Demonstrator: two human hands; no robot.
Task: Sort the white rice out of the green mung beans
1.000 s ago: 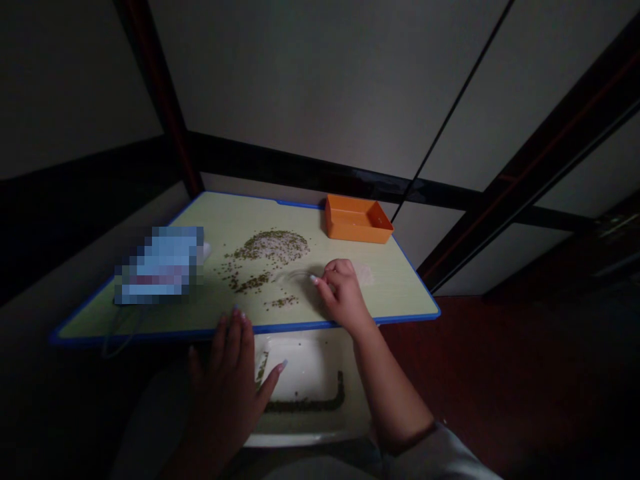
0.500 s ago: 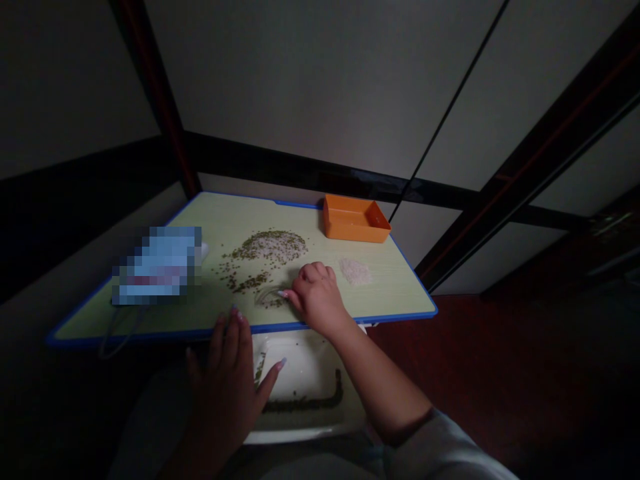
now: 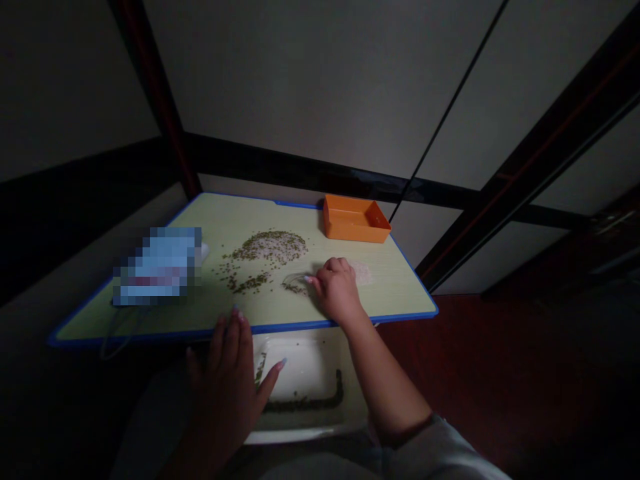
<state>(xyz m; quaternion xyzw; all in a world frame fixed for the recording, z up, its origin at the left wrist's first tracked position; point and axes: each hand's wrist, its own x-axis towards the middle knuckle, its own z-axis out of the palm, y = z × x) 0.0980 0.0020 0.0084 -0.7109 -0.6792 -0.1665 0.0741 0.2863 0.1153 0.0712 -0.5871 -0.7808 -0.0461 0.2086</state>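
Observation:
My right hand (image 3: pixel 341 292) is closed on a clear, curved piece (image 3: pixel 295 277), thin-edged and see-through, whose exact kind I cannot make out. Its lower edge is at a few green beans (image 3: pixel 296 290) on the table. Farther back lies a mixed pile of green beans and white rice (image 3: pixel 273 247), with a looser cluster of beans (image 3: pixel 250 283) nearer me. Partly behind my right hand is a small heap of white rice (image 3: pixel 362 272). My left hand (image 3: pixel 227 373) has its fingers spread, their tips at the table's front edge, and holds nothing.
The pale green table (image 3: pixel 395 300) has a blue rim. An orange box (image 3: pixel 357 230) stands at its back right, and a blurred blue object (image 3: pixel 163 263) lies on the left. Below the front edge is a white basin (image 3: pixel 305 363) with green beans along its sides.
My right hand swept left and towards me with the clear piece, then came back right and slightly away. The small bean group has shifted right and farther back. My left hand stays put.

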